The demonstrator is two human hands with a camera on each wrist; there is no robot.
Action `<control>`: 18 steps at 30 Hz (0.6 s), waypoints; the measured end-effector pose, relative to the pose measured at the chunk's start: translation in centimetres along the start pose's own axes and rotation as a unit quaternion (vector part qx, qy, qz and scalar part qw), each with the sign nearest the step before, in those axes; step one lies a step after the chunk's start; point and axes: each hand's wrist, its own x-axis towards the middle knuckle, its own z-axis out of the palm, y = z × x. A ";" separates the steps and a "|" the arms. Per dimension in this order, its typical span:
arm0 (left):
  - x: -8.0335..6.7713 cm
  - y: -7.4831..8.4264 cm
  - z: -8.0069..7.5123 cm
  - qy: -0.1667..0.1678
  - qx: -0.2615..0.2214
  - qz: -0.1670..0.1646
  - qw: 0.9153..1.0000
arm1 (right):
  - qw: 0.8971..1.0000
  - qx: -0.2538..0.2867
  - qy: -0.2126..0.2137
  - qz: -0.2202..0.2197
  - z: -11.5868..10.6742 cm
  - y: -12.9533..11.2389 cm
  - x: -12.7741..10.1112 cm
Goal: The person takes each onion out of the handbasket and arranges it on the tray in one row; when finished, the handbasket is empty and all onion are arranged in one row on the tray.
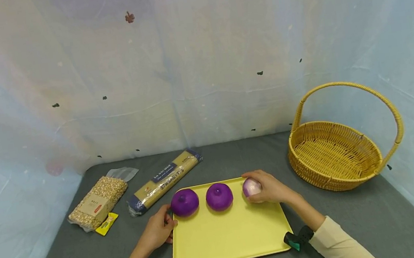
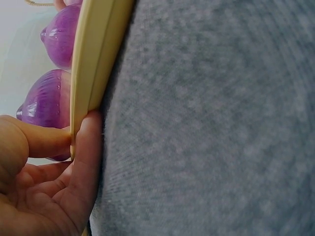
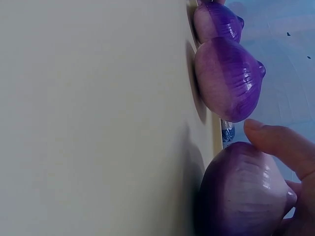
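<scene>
My right hand [image 1: 271, 188] wraps around the pale onion [image 1: 251, 187] at the far right corner of the yellow tray [image 1: 229, 239]. The onion sits on the tray surface, tucked against my palm, and my fingers curl over its top and far side. From the right wrist view my thumb lies across the onion's upper skin, with the onion pressed between it and the rest of the hand; I cannot quite tell from here whether the onion is lifted at all or rests fully on the tray.

My left hand [image 1: 158, 231] grips the tray's left edge near its far corner. In the left wrist view my thumb [image 2: 42, 140] presses on the inner side of the rim and my fingers [image 2: 86, 167] lie along the outer side against the grey table cover [image 2: 211, 123], so the rim is pinched between them.

Two darker purple onions sit in a row on the tray: the left purple onion [image 1: 185, 202] just beside my left hand, the middle purple onion [image 1: 219, 196] between it and the pale one.

A wicker basket [image 1: 336, 153] stands well apart to the right. A spaghetti packet [image 1: 164, 180] and a bag of beans [image 1: 98, 202] lie to the left of the tray.
</scene>
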 end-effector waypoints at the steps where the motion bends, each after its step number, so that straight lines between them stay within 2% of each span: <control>1: 0.0 0.0 0.0 0.000 0.000 0.000 1.000 | 1.000 0.000 0.001 0.000 0.0 0.0 0.0; 14: 0.1 -0.2 -0.1 -0.006 -0.005 0.004 1.000 | 1.000 0.003 0.004 0.000 0.1 0.1 0.0; 18: 0.1 -0.2 -0.3 -0.018 -0.008 0.003 1.000 | 1.000 0.003 0.007 0.000 0.0 0.1 0.1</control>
